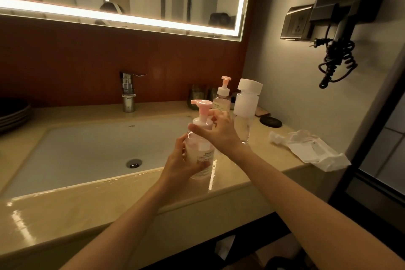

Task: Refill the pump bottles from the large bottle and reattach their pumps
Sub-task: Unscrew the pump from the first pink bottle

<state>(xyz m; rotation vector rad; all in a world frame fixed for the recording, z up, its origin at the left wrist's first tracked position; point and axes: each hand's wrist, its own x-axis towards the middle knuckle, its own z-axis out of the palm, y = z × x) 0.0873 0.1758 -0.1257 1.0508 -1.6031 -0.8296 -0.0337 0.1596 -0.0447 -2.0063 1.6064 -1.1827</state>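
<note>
A clear pump bottle [202, 155] with a white label stands near the counter's front edge, right of the sink. Its pink pump [201, 107] sits on top. My left hand [182, 160] grips the bottle's body from the left. My right hand [215, 131] holds the white collar of the pump, fingers curled round it. A second pump bottle [221, 99] with a pink pump stands behind. The large bottle [245, 107], with a white cap, stands upright just right of my right hand.
The white sink [87, 151] with a drain lies left of the bottles, below a chrome tap [128, 92]. A crumpled white wrapper [311, 149] and a dark round coaster [270, 121] lie on the right counter. Dark cups stand at the back wall. A hairdryer [341, 17] hangs on the right wall.
</note>
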